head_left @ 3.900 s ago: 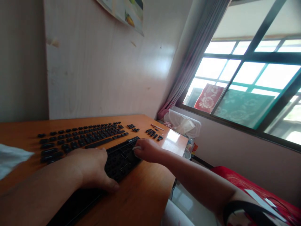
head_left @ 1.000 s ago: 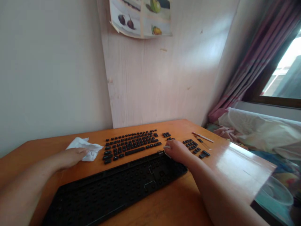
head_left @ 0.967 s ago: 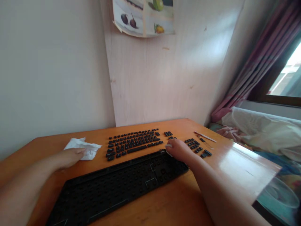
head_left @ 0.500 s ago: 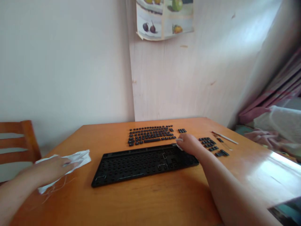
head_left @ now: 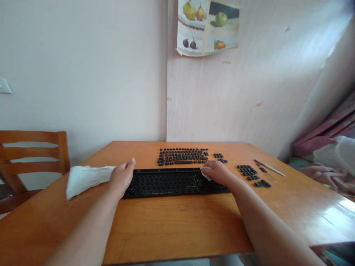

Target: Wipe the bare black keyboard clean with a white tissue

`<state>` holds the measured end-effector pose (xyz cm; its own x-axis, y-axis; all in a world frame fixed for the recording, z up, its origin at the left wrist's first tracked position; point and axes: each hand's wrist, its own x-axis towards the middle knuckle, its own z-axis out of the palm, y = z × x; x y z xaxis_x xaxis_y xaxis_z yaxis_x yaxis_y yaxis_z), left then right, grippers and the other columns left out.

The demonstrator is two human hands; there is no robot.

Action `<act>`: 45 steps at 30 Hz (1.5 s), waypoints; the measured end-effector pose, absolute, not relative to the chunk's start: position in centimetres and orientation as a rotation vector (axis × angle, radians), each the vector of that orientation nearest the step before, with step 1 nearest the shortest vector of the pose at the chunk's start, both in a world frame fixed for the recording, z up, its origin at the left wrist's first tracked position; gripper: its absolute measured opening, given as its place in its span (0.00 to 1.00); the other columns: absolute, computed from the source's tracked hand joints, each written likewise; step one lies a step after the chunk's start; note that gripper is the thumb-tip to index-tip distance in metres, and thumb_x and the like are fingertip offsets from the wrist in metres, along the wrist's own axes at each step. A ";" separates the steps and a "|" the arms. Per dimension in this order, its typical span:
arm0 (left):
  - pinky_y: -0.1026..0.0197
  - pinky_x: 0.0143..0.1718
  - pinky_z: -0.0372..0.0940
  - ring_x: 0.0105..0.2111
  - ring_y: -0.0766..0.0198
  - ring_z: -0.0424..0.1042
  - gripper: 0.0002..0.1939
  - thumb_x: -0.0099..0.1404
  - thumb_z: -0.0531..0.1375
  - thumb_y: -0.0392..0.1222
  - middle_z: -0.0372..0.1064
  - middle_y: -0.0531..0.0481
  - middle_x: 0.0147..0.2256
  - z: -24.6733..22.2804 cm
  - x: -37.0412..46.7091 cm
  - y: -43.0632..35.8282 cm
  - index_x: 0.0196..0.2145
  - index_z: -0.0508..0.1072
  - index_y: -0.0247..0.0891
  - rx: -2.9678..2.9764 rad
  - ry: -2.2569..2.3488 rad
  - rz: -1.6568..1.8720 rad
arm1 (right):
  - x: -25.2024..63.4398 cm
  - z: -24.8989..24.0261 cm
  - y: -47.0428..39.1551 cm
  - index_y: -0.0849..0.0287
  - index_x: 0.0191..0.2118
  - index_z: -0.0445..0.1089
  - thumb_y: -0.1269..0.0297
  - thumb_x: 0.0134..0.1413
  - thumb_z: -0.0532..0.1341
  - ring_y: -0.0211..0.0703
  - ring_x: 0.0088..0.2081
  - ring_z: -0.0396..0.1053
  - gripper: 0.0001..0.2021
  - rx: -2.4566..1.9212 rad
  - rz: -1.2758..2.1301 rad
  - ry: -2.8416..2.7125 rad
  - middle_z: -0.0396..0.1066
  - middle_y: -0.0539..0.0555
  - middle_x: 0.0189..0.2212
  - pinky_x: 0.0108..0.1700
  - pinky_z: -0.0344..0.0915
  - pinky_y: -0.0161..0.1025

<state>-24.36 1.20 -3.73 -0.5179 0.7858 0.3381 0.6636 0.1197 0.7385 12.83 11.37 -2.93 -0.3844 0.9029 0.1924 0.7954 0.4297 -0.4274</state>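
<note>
A black keyboard base (head_left: 163, 183) without keycaps lies on the wooden table (head_left: 177, 221). My left hand (head_left: 122, 178) is at its left end, fingers closed around that edge. Over the right part of the base is my right hand (head_left: 216, 171), closed on a small white wad of tissue (head_left: 206, 173). Left of my left hand a white cloth (head_left: 85, 179) lies spread on the table. Behind the base, dark keycaps (head_left: 181, 156) are laid out in rows.
More keycaps (head_left: 247, 170) sit in groups to the right, beside a thin white stick (head_left: 270, 168) and small tools. A wooden chair (head_left: 33, 151) stands at the left. Fruit pictures (head_left: 208, 27) hang on the wall behind.
My left hand has left the white cloth and moved right to the keyboard base. The base now lies straighter. My right hand still holds the tissue, and the view has shifted left.
</note>
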 end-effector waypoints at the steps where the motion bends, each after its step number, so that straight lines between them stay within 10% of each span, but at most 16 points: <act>1: 0.58 0.37 0.66 0.37 0.51 0.75 0.31 0.63 0.47 0.64 0.78 0.44 0.31 -4.2 -24.1 1.2 0.34 0.77 0.36 1.463 2.225 1.380 | 12.8 -3.0 11.3 0.61 0.33 0.75 0.61 0.55 0.57 0.40 0.27 0.68 0.12 -1.415 0.397 -2.286 0.74 0.53 0.25 0.29 0.56 0.34; 10: 0.53 0.58 0.60 0.54 0.51 0.70 0.33 0.63 0.48 0.66 0.75 0.41 0.49 -5.0 -25.1 1.0 0.43 0.78 0.36 1.425 2.013 1.425 | 12.2 -2.4 10.3 0.61 0.30 0.74 0.63 0.52 0.58 0.40 0.27 0.67 0.09 -1.366 0.402 -2.365 0.73 0.52 0.24 0.28 0.56 0.33; 45: 0.54 0.51 0.63 0.46 0.52 0.72 0.26 0.67 0.48 0.60 0.76 0.43 0.42 -3.8 -23.4 0.6 0.40 0.76 0.39 2.036 2.229 1.140 | 12.3 -1.1 9.0 0.59 0.30 0.71 0.62 0.51 0.57 0.40 0.24 0.67 0.08 -1.311 0.565 -2.406 0.71 0.51 0.22 0.27 0.59 0.34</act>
<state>-23.44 0.59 -3.82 -0.2016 0.8399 0.5038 0.9002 -0.0437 0.4332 12.33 9.01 -1.06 -0.5148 0.8507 0.1061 0.7145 0.4942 -0.4953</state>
